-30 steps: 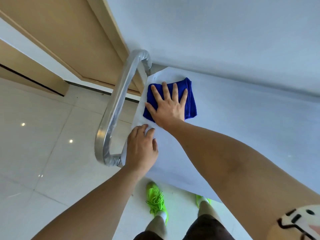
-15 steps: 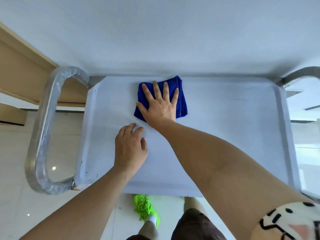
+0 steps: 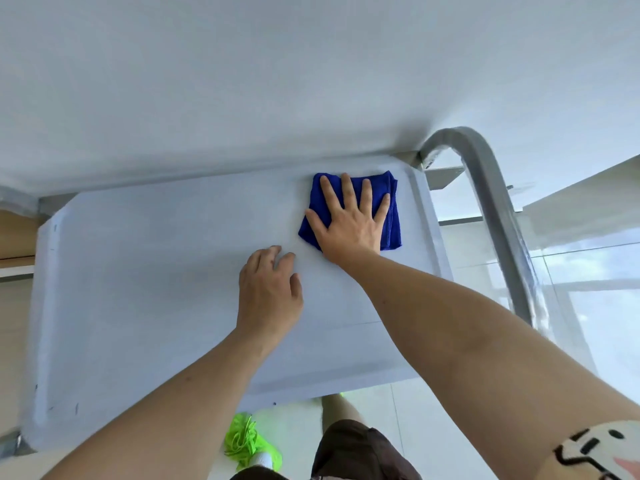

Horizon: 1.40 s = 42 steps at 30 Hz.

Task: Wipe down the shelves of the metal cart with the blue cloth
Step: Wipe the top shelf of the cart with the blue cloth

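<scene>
A folded blue cloth (image 3: 393, 230) lies on the pale top shelf (image 3: 138, 289) of the metal cart, near its far right corner. My right hand (image 3: 349, 223) presses flat on the cloth with fingers spread. My left hand (image 3: 270, 296) rests on the bare shelf just left of and nearer than the cloth, fingers loosely curled, holding nothing.
A curved metal handle bar (image 3: 495, 209) rises at the cart's right end. A white wall (image 3: 311, 81) stands right behind the cart. Wooden trim (image 3: 14, 237) shows at the left. My legs and a green shoe (image 3: 249, 441) are below the near edge on a glossy tiled floor (image 3: 588, 289).
My right hand has slid the blue cloth along the far edge from the left end to the right end. My left hand followed along the shelf. The view swung right.
</scene>
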Motion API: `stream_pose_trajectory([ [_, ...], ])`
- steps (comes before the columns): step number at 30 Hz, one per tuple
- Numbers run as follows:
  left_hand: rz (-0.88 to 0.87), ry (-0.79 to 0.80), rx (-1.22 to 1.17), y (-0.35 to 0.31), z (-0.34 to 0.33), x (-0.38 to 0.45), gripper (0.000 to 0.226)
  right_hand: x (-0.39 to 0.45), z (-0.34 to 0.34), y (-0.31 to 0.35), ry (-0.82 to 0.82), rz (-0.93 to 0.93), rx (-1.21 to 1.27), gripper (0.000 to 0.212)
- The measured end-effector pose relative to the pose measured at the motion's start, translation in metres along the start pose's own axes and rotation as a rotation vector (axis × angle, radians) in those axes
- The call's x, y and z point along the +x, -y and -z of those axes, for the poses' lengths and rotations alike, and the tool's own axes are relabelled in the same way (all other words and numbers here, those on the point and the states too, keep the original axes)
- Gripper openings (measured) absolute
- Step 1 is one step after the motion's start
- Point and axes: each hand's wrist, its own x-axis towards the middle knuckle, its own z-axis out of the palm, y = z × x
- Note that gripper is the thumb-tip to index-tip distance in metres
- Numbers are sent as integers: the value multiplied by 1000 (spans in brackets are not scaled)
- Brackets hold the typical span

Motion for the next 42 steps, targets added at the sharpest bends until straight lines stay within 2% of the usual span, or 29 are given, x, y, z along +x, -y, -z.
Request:
stream_pose_trajectory([
  [5,-26,14,6,-20,-4,-4,38,-2,14,-39,10,-80,-41,72],
  [10,-39,-4,14,-19,3,-26,38,-35,19,-43,46,-167,-17,71],
  [27,-63,-24,-27,48,-16,-226,34,-290,-13,-23,153,-336,2,69],
  [36,-34,-3,-54,48,-45,-287,34,-348,-31,-18,113,-281,51,61],
  [42,16,7,-45,33,-67,-314,36,-374,-46,-40,79,-121,-31,63],
])
